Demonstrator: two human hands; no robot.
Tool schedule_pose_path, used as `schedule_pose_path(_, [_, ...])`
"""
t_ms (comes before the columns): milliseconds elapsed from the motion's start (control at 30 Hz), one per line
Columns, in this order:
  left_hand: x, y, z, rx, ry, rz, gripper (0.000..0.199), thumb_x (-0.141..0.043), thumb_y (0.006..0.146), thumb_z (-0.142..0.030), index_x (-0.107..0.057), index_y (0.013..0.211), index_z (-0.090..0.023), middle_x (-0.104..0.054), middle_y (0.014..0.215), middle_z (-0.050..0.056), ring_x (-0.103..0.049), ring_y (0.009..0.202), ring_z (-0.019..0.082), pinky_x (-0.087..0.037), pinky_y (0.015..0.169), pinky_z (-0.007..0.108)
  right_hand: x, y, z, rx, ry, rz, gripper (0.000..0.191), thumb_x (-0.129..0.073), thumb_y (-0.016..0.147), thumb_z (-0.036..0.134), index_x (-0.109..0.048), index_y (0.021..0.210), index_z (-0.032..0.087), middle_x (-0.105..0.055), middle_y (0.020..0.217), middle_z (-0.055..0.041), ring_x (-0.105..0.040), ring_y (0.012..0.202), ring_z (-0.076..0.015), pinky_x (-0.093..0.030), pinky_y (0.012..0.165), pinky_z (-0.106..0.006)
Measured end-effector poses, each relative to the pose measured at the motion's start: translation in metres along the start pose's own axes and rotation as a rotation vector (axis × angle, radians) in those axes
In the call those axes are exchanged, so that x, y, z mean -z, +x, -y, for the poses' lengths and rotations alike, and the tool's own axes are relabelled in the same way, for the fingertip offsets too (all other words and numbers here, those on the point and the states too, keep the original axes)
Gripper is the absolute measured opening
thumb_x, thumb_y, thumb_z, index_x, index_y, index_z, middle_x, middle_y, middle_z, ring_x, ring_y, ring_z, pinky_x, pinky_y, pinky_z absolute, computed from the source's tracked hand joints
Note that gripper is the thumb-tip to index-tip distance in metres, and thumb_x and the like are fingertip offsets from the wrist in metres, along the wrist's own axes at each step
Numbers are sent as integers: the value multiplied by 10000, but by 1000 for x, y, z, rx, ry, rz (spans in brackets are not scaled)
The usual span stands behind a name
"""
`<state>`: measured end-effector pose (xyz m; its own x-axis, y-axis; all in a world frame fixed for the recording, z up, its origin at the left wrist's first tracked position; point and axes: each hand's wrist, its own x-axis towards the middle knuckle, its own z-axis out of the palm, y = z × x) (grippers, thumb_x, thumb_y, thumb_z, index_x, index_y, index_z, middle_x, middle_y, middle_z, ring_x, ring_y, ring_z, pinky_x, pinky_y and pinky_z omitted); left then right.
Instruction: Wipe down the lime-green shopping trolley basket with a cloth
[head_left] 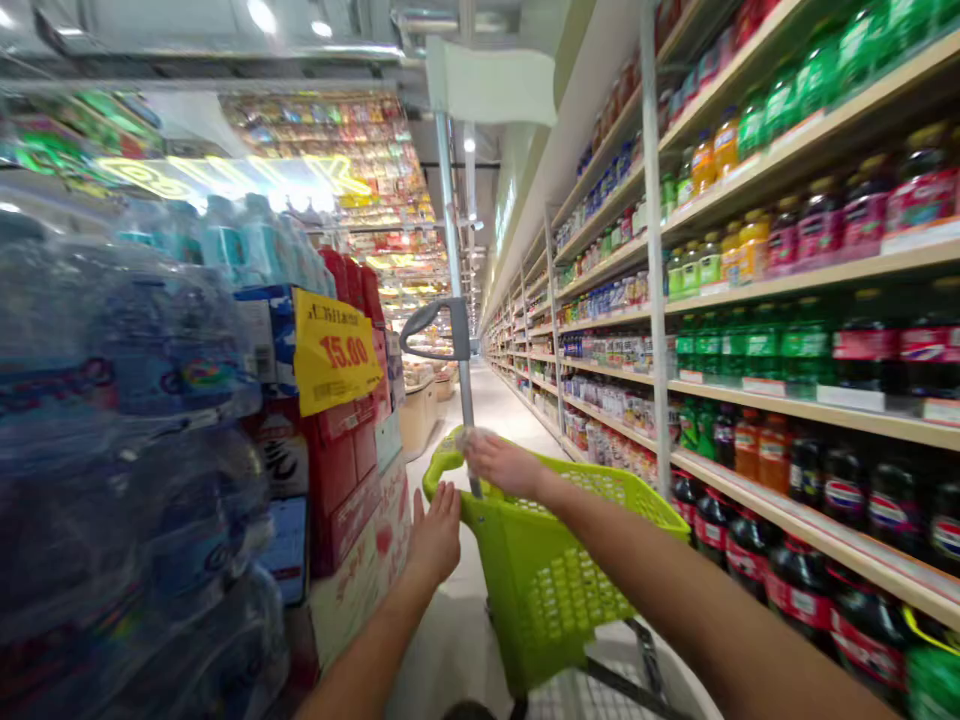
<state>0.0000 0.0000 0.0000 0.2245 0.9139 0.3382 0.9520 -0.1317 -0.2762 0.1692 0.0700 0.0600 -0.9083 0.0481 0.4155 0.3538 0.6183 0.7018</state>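
A lime-green shopping cart [517,580] with a perforated basket stands in front of me in the aisle. My left hand [439,535] is at the near left corner of its rim, fingers stretched out and seemingly touching the green plastic. Over the top of the cart, beside the upright grey pole [455,230], is my right hand [504,465]. Its fingertips are blurred against a pale patch, so I cannot make out whether they hold anything. A grey looped bracket [442,330] is fixed to the pole above both hands.
Shelves of soda bottles [806,340] line the right side. Shrink-wrapped water bottles [150,480] and stacked red cartons [349,470] rise close on the left, with a yellow price sign [335,350]. A pale floor [514,405] runs ahead between the shelves and displays.
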Motion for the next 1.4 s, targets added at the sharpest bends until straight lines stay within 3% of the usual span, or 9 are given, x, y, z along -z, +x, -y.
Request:
schedule_pose_path(133, [-4, 0, 2, 0, -7, -31, 643, -333, 694, -117, -281, 1330, -39, -226, 1422, 145, -150, 1330, 244, -55, 1068, 528, 12, 14, -21, -21, -33, -36, 270, -415, 877, 178, -567, 1077, 80, -578, 1145, -111, -408, 1186, -248, -367, 967, -413])
schedule_pose_path(267, [-4, 0, -1, 25, -5, -48, 648, -318, 688, -96, -281, 1333, -53, -227, 1425, 126, -145, 1331, 236, -59, 1067, 526, 30, 40, -53, -372, 6, -181, 289, -372, 890, 161, -560, 1095, 81, -474, 1274, -148, -310, 1257, -266, -294, 1011, -486])
schedule_pose_path(533, [-7, -4, -2, 32, -7, -59, 662, -334, 678, -111, -279, 1336, -59, -214, 1430, 121, -145, 1332, 243, -92, 1061, 529, -12, -14, 23, -251, 260, -93, 231, -438, 863, 170, -628, 997, 169, -572, 1177, -62, -416, 1195, -198, -378, 982, -362])
schedule_pose_path(667, [-15, -2, -6, 69, 22, -118, 681, -343, 656, -97, -286, 1334, -65, -213, 1434, 114, -146, 1330, 255, -105, 1055, 536, -6, 9, 15, -651, 367, -333, 306, -388, 865, 125, -558, 1119, 156, -464, 1297, -76, -322, 1259, -195, -316, 1026, -372])
schedule_pose_path(767, [-19, -1, -9, 76, 14, -151, 689, -352, 644, -92, -294, 1330, -62, -226, 1431, 117, -156, 1328, 262, -96, 1048, 557, -14, 17, 22, -783, 424, -291, 296, -396, 863, 137, -555, 1110, 175, -487, 1268, -64, -396, 1202, -173, -341, 999, -334])
schedule_pose_path(967, [-20, -4, -8, 64, -12, -220, 692, -370, 628, -108, -310, 1314, -46, -247, 1421, 133, -196, 1319, 252, -36, 1052, 563, -53, -69, 79, -842, 430, -25, 297, -413, 841, 105, -573, 1079, 184, -560, 1168, -64, -466, 1118, -174, -357, 957, -323])
schedule_pose_path(1133, [-20, 1, -33, -136, 18, -318, 670, -343, 675, -108, -267, 1342, -101, -217, 1438, 88, -142, 1335, 215, -36, 1067, 528, -52, -164, 77, -1039, 326, 105, 251, -403, 847, 121, -618, 964, 177, -597, 1076, -105, -498, 1042, -217, -354, 902, -376])
schedule_pose_path(1233, [-22, 12, -60, -234, -2, -269, 623, -341, 707, -123, -304, 1329, -110, -259, 1424, 90, -170, 1329, 217, -76, 1067, 524, -50, -162, 84, -1072, 318, 76, 266, -386, 858, 123, -607, 998, 174, -577, 1126, -114, -479, 1073, -226, -346, 904, -396])
schedule_pose_path(1400, [-25, 17, -80, -144, -28, -125, 567, -318, 730, -115, -376, 1293, -102, -348, 1379, 116, -240, 1305, 238, -86, 1049, 561, -57, -118, 98, -884, 406, 22, 296, -411, 865, 146, -564, 1106, 224, -532, 1232, -56, -420, 1172, -200, -296, 979, -392])
